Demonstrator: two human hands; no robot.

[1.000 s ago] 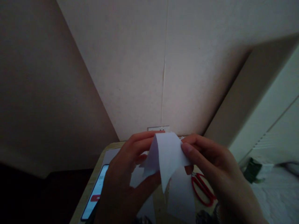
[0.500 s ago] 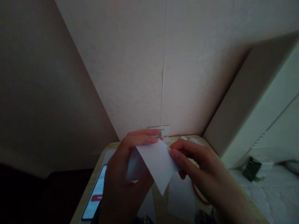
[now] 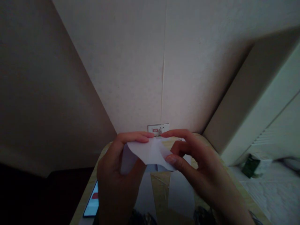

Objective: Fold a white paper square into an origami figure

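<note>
Lower centre of frame: left hand [image 3: 117, 178] and right hand [image 3: 203, 178] each pinch a folded white paper [image 3: 150, 153] above the tabletop [image 3: 161, 187], grip closed on it. Judged mid-fold; a clean crease needs the edges aligned first.

One camera, worn on the head, faces forward and only slightly down toward a pale wall [image 3: 187, 62], which fills the whole upper half of the frame. The worktop [image 3: 161, 190] shows just along the bottom centre, close under the lens. The left hand [image 3: 114, 181] and right hand [image 3: 201, 175] sit very near, at lower centre. A wall socket [image 3: 158, 128] lies mid-frame; a bed [image 3: 276, 190] crosses the lower right corner.
</note>
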